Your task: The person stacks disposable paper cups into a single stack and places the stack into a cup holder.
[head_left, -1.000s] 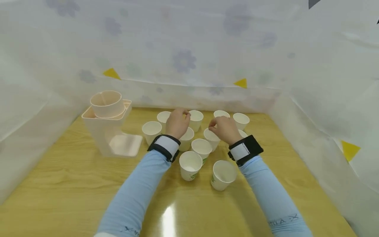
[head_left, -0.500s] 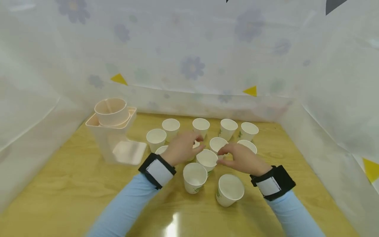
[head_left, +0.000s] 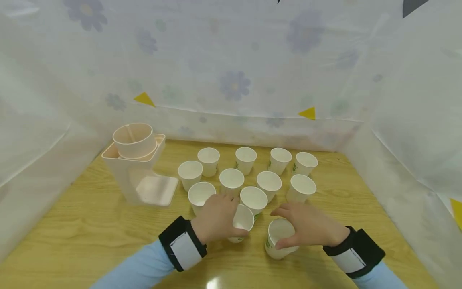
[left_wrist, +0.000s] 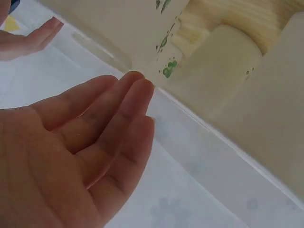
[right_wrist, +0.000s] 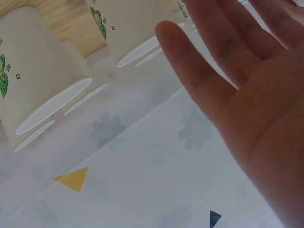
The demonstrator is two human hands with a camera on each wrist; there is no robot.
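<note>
Paper cups [head_left: 232,178], white, several with green print: twelve visible, all upright and mouth up on the wood-grain worktop [head_left: 79,237], loosely ranked, four along the far edge. Front-left cup [head_left: 243,218]: partly hidden by the left hand [head_left: 218,218], its fingers straight and close together, thumb apart, nothing pinched; contact cannot be told. Front-right cup [head_left: 277,232]: the cup closest to the near edge, partly behind the right hand [head_left: 308,224], whose grip is spread, thumb well away from the fingers, holding nothing; contact likewise uncertain. Pale plastic stand [head_left: 124,176], round tub [head_left: 135,142] seated in its top: toward the worktop's far left corner, well apart from both hands. Floral sheet [head_left: 202,76]: upright behind the far edge. Progress, by judgement: cups set out singly, none visibly nested, none lifted; nearer ranks staggered and uneven; closing a grip on either front cup not yet done.
</note>
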